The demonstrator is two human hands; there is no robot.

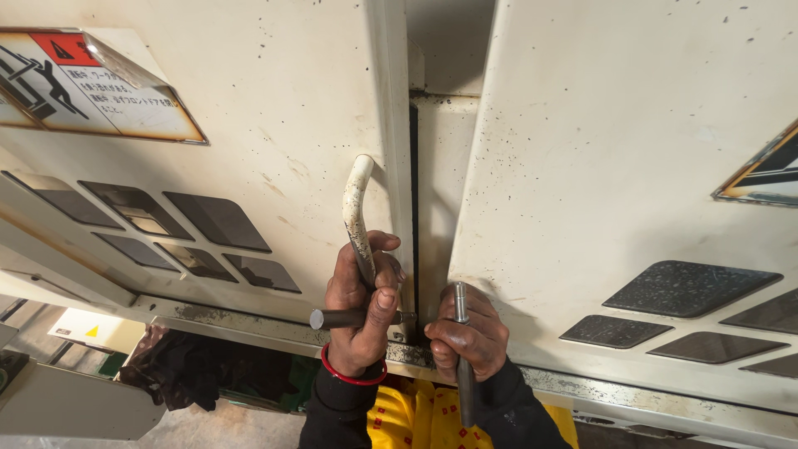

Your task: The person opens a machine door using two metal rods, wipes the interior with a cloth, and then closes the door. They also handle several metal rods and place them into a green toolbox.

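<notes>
Your left hand (pixel 359 303) is clenched around the lower part of the curved door handle (pixel 357 214), a cream-painted bar with worn, chipped paint that rises from your grip and bends back into the left door panel (pixel 274 108). The same hand also pins a short dark metal rod (pixel 345 318) that lies horizontally across your palm, its round flat end projecting to the left of your fingers and its other end pointing toward the gap between the doors. A red band (pixel 349 376) circles your left wrist.

Your right hand (pixel 467 339) is closed around a second metal rod (pixel 462 353), held upright. Its top end stands above your fist just beside the edge of the right door panel (pixel 632 150); its lower end extends below your hand, over your dark sleeve.

Both hands sit close together at the bottom of the narrow vertical gap (pixel 414 208) between the two panels, just above the grimy lower door rail (pixel 274 328).

The left panel carries a warning label (pixel 91 83) with a peeling corner at upper left, and a group of dark diamond-shaped window panes (pixel 179 229). The right panel shows similar dark panes (pixel 686 287) at lower right and a label corner at its right edge. Yellow patterned cloth (pixel 420 416) shows below, between your forearms.
</notes>
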